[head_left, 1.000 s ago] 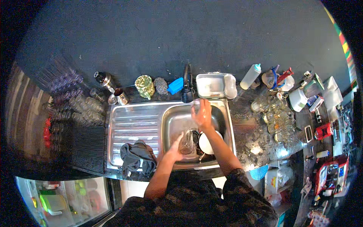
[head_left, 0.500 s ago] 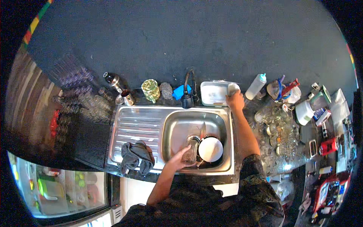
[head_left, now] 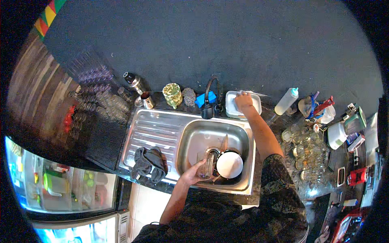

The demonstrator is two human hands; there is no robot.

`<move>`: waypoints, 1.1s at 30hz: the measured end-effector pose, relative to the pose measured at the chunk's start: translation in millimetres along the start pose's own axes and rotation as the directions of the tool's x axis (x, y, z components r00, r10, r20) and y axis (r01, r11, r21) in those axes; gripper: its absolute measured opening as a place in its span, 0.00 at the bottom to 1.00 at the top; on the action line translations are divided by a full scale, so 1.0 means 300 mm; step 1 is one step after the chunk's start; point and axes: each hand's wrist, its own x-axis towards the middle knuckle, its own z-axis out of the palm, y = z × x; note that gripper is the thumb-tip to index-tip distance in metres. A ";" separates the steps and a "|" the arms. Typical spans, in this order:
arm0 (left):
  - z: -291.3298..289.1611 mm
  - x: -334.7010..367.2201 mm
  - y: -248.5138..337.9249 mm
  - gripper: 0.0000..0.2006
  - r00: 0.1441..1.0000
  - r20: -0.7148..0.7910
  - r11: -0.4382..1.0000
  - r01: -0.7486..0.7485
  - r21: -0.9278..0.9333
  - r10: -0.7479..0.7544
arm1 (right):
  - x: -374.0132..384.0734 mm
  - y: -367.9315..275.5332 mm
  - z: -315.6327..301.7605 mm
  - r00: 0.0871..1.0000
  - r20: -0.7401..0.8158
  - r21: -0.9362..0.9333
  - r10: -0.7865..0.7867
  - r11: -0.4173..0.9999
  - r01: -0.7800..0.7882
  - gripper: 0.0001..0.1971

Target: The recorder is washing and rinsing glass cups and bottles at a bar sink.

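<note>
My left hand is wrapped round a clear drinking glass, held tilted over the steel sink. Beside the glass, a white round bowl or plate rests in the basin on a dark-rimmed piece, near the drain. My right hand reaches into a white rectangular tub behind the sink, fingers bent down inside it. Whatever those fingers grip is hidden by the hand. The black tap stands just left of the tub.
A dark cloth lies on the ribbed drainboard. Along the wall stand a shaker, a jigger, a camouflage-patterned mug, a scourer, and a blue cloth. Rightward are a squeeze bottle and several glasses.
My right hand has moved from the tub's right end, where it held something pale, to the tub's middle. My left hand keeps the glass over the sink. The whole view has shifted slightly.
</note>
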 end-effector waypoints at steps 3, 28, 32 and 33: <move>-0.039 -0.002 -0.030 0.22 0.993 -0.112 0.992 -0.024 0.120 0.037 | -0.013 -0.001 -0.014 0.998 -0.050 0.042 0.043 0.998 -0.041 0.16; -0.063 0.076 0.093 0.17 0.961 0.188 0.974 -0.218 0.061 0.204 | -0.755 -0.259 -0.098 0.990 -0.017 0.970 -0.139 0.239 0.050 0.20; -0.024 0.079 0.057 0.18 0.905 0.017 0.872 -0.415 0.258 0.425 | -0.732 -0.307 -0.097 0.928 0.089 0.966 -0.362 0.260 0.009 0.21; -0.018 0.084 0.055 0.19 0.843 -0.005 0.788 -0.500 0.359 0.538 | -0.729 -0.324 -0.093 0.913 0.064 0.971 -0.404 0.238 0.037 0.21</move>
